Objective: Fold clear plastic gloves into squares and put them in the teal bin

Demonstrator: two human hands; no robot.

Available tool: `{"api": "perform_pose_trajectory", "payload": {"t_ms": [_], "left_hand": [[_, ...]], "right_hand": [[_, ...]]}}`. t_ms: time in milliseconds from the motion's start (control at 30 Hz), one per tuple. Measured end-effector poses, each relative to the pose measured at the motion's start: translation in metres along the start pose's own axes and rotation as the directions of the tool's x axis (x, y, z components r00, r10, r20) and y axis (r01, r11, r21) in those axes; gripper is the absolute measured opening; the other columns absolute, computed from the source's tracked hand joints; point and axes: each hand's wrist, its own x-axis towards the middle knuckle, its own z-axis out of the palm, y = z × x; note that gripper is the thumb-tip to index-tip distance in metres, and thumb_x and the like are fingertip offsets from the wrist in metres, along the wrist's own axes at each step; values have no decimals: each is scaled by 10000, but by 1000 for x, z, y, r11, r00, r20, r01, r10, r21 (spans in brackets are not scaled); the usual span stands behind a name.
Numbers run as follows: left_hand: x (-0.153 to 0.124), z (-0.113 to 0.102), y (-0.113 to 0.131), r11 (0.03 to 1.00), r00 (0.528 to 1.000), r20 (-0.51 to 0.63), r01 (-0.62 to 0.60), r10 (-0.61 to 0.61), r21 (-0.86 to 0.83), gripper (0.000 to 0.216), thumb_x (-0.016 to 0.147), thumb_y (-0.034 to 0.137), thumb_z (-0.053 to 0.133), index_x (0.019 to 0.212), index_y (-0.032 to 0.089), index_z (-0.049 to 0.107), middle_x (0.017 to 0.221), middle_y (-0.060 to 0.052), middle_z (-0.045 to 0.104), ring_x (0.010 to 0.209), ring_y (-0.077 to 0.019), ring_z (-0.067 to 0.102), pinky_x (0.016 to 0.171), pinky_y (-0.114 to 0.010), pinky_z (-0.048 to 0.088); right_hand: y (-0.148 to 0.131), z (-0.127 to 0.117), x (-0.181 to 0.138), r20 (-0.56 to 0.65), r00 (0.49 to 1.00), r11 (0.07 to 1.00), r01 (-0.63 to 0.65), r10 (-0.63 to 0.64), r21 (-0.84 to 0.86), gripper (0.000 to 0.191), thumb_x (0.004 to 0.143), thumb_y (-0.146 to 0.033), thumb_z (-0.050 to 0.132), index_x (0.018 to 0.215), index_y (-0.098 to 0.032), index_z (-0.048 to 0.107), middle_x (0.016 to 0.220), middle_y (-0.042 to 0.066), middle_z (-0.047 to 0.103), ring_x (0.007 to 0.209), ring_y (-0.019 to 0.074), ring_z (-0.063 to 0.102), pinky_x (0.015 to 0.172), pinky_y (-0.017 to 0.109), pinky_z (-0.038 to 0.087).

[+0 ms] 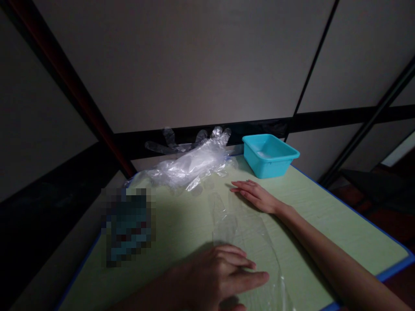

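Note:
A clear disposable plastic glove (240, 229) lies spread on the light green tabletop, its finger ends pointing away from me. My left hand (227, 270) is over the near part of this glove, fingers stretched to the right and apart; its thumb is partly cut off by the bottom edge. Beside the glove's far right part, my right hand (254, 194) rests flat with its fingers extended to the left. Neither hand grips anything. Beyond them sits a crumpled pile of similar clear plastic gloves (191, 166) at the table's far edge.
A turquoise plastic basin (269, 155) stands at the far right of the green table (175, 216), which has a blue edge. On the left is a blurred-out greenish object (129, 226). Grey panels (194, 65) with dark strips rise behind the table.

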Motion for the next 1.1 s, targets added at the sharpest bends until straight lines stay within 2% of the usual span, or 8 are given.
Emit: {"api": "perform_pose_trajectory", "payload": {"t_ms": [133, 233, 500, 633, 900, 1100], "left_hand": [[2, 2, 3, 999, 998, -41, -41, 41, -5, 363, 863, 273, 384, 1202, 148, 415, 1024, -69, 624, 1016, -155, 536, 949, -287, 352], [3, 4, 6, 998, 998, -27, -55, 55, -8, 307, 887, 199, 355, 1182, 164, 430, 1017, -30, 633, 1026, -148, 532, 945, -277, 361], [3, 5, 12, 997, 998, -6, -66, 66, -33, 296, 879, 227, 393, 1163, 161, 442, 1006, 0, 640, 1041, -149, 519, 961, -274, 338], [4, 7, 12, 994, 995, 15, -101, 102, -51, 301, 871, 220, 394, 1158, 158, 461, 964, -33, 652, 1011, -127, 539, 941, -255, 347], [7, 6, 13, 974, 989, 10, -141, 145, -176, 319, 855, 216, 354, 1115, 114, 510, 1025, -73, 623, 892, -133, 588, 899, -232, 371], [7, 8, 13, 974, 992, 42, -112, 123, -198, 316, 865, 221, 352, 1108, 116, 526, 1062, -71, 608, 916, -144, 578, 913, -236, 357]], "right_hand": [[-1, -1, 0, -3, 1000, 1000, 8, -8, -1, 361, 905, -300, 258, 1172, -224, 490, 1290, 44, 433, 1139, 207, 412, 950, 438, 292], [-1, 0, 1, -20, 999, 1000, 27, -27, -3, 356, 904, -287, 265, 1163, -213, 499, 1279, 48, 445, 1128, 197, 423, 944, 408, 310], [0, 0, 1, -43, 998, 999, 53, -53, -1, 344, 900, -240, 282, 1158, -174, 500, 1245, 67, 479, 1099, 188, 445, 924, 380, 336], [2, 2, 1, -58, 997, 999, 50, -51, -4, 337, 897, -231, 293, 1153, -171, 503, 1250, 71, 474, 1098, 195, 444, 916, 394, 339], [3, 2, 1, -53, 997, 998, 56, -56, -1, 336, 897, -224, 295, 1146, -156, 510, 1241, 85, 481, 1096, 193, 448, 917, 381, 341], [3, 3, 1, -50, 998, 999, 34, -35, -12, 338, 898, -238, 293, 1167, -172, 487, 1241, 80, 481, 1106, 205, 442, 915, 418, 337]]}}
